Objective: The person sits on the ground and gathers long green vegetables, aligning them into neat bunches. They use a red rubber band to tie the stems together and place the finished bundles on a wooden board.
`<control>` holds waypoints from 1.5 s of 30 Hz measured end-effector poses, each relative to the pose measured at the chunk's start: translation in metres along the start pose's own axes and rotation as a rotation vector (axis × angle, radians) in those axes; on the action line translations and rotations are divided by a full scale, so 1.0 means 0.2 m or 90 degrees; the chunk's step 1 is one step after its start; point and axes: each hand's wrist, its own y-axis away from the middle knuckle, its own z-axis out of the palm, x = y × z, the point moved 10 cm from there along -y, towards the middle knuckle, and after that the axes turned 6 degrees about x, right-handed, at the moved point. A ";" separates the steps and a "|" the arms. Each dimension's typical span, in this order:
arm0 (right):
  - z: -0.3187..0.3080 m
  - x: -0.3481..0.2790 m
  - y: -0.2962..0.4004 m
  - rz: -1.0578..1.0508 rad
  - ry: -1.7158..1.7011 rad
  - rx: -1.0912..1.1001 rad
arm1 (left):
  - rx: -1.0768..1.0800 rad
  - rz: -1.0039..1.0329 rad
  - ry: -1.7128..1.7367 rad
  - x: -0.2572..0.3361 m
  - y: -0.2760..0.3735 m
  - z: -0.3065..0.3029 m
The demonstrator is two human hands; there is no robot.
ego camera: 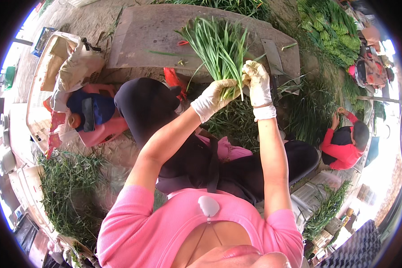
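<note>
My left hand (pixel 217 95), in a pale thin glove, grips the lower stalks of a bunch of green garlic chives (pixel 217 50). The long flat leaves fan out away from me, and a few pale stalk ends poke out below the fingers. At the right edge of the bunch is my right hand (pixel 258 82), gloved as well, with a band around its wrist. Its fingers are pinched close to the stalks; whether a stalk is between them is hidden. Beyond both hands lies a worn low board (pixel 147 37), with a red band (pixel 182 43) on it.
A flat metal blade (pixel 272 57) lies at the board's right. Loose leaves (pixel 234 124) cover the ground below my hands. Bundled greens (pixel 335 37) are piled at far right, near a person in red (pixel 345 147). A pink stool (pixel 104 130) holds a phone (pixel 88 114).
</note>
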 end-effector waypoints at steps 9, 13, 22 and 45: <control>-0.13 0.29 0.20 0.122 0.164 0.051 | 0.042 0.064 -0.124 0.02 -0.07 -0.14; -0.16 0.20 0.21 0.015 0.026 0.134 | 0.026 0.097 -0.155 0.02 0.02 -0.02; -0.06 0.16 0.31 0.068 -0.057 0.055 | -0.042 0.150 -0.152 0.10 0.04 0.10; 0.10 -0.06 0.32 -0.175 0.115 -0.100 | -0.014 0.544 -0.595 0.19 0.20 0.30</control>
